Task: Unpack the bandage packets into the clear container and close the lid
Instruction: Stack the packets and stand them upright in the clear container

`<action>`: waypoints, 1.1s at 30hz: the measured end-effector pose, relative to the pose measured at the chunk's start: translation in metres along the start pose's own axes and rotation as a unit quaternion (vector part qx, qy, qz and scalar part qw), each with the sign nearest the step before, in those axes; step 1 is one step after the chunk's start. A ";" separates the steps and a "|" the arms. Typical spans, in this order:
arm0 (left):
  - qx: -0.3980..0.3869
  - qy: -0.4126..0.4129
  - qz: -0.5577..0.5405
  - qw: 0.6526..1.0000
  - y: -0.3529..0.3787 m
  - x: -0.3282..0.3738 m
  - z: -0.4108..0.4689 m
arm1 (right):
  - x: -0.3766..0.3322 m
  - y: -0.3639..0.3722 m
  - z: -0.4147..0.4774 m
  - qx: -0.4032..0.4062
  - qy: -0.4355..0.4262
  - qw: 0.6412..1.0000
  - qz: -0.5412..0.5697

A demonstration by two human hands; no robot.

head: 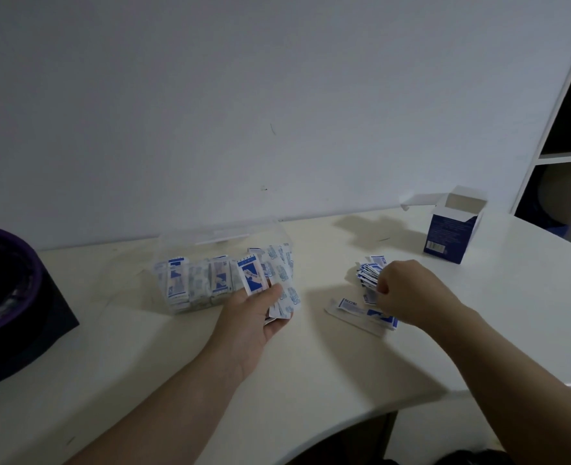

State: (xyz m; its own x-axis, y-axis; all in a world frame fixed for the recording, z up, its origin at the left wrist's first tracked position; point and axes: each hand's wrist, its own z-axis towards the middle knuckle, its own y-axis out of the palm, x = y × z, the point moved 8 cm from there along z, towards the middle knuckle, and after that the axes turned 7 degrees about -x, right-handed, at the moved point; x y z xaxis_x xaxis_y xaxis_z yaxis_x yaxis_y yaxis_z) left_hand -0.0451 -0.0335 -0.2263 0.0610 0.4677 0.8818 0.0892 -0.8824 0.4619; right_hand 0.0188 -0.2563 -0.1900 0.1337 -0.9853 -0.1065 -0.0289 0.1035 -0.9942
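Bandage packets (373, 280) lie loose beside the clear container (210, 263); left hand (257, 317) grips a fanned bunch, right hand (408, 293) pinches more; square each bunch before slotting it upright

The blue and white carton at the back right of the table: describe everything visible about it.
The carton looks like thin cardboard, dark blue on its sides, white along one edge and inside. It stands upright at the far right of the table, its top flaps open, one long white flap sticking out to the left. A barcode label sits low on the front face. Nothing shows inside it. Neither hand touches it.
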 end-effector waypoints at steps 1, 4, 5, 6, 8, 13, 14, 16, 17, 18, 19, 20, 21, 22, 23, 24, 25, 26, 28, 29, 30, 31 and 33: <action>-0.004 0.001 0.004 1.000 0.001 -0.001 0.000 | 0.001 -0.006 -0.003 0.025 -0.002 1.000 0.012; -0.020 0.008 0.021 1.000 0.006 -0.001 -0.001 | -0.002 -0.034 -0.018 0.114 -0.028 0.989 0.094; -0.026 0.010 0.029 0.999 0.008 -0.001 -0.002 | -0.008 -0.043 -0.026 0.138 -0.045 0.979 0.144; -0.032 0.011 0.034 0.999 0.010 -0.002 -0.002 | -0.016 -0.050 -0.033 0.153 -0.063 0.961 0.220; -0.043 0.009 0.036 0.998 0.015 -0.003 -0.003 | -0.036 -0.046 -0.041 0.117 -0.086 0.881 0.451; -0.089 0.022 0.047 0.995 0.026 -0.001 -0.009 | -0.083 0.005 -0.038 0.013 -0.061 0.760 0.647; -0.095 0.025 0.048 0.994 0.027 0.000 -0.009 | -0.084 0.008 -0.036 0.020 -0.052 0.766 0.640; -0.092 0.025 0.035 0.995 0.025 0.001 -0.008 | -0.082 0.011 -0.032 0.040 -0.040 0.776 0.628; -0.088 0.022 0.027 0.995 0.023 0.001 -0.007 | -0.082 0.010 -0.032 0.048 -0.039 0.781 0.622; -0.085 0.020 0.024 0.996 0.022 0.000 -0.006 | -0.082 0.009 -0.032 0.054 -0.041 0.787 0.614; -0.084 0.020 0.029 0.996 0.022 -0.001 -0.005 | -0.083 0.009 -0.031 0.059 -0.045 0.796 0.601; -0.085 0.023 0.039 0.995 0.022 -0.001 -0.006 | -0.084 0.009 -0.032 0.060 -0.050 0.809 0.583; -0.084 0.026 0.047 0.995 0.022 -0.002 -0.006 | -0.086 0.008 -0.033 0.058 -0.056 0.821 0.566; -0.082 0.028 0.050 0.995 0.022 -0.003 -0.006 | -0.088 0.007 -0.033 0.051 -0.066 0.826 0.558; -0.076 0.027 0.047 0.996 0.020 -0.003 -0.005 | -0.087 0.005 -0.032 0.038 -0.077 0.825 0.559; -0.067 0.023 0.037 0.997 0.019 -0.003 -0.004 | -0.084 0.002 -0.031 0.026 -0.086 0.826 0.556; -0.057 0.018 0.024 0.998 0.015 -0.004 -0.003 | -0.077 -0.002 -0.028 0.017 -0.091 0.840 0.534; -0.048 0.013 0.011 0.999 0.013 -0.004 -0.001 | -0.068 -0.008 -0.026 0.014 -0.093 0.873 0.478; -0.038 0.007 -0.011 0.999 0.009 -0.004 0.000 | -0.048 -0.015 -0.018 -0.005 -0.090 0.953 0.290; -0.037 0.003 -0.017 0.999 0.009 -0.005 0.000 | -0.041 -0.012 -0.016 -0.032 -0.087 0.975 0.203; -0.039 -0.001 -0.020 0.999 0.010 -0.006 0.000 | -0.036 -0.008 -0.015 -0.063 -0.087 0.985 0.137; -0.039 -0.003 -0.018 0.999 0.010 -0.007 0.000 | -0.034 -0.002 -0.015 -0.090 -0.090 0.987 0.095; -0.037 -0.006 -0.014 0.999 0.011 -0.009 -0.001 | -0.032 0.004 -0.013 -0.122 -0.091 0.986 0.065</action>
State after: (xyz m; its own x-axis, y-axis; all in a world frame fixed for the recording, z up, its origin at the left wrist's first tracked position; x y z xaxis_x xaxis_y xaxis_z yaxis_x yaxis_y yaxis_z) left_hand -0.0459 -0.0472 -0.2293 0.0714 0.4925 0.8674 0.0167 -0.8701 0.4926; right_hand 0.0012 -0.2261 -0.1903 0.2883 -0.9225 -0.2565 -0.2917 0.1706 -0.9412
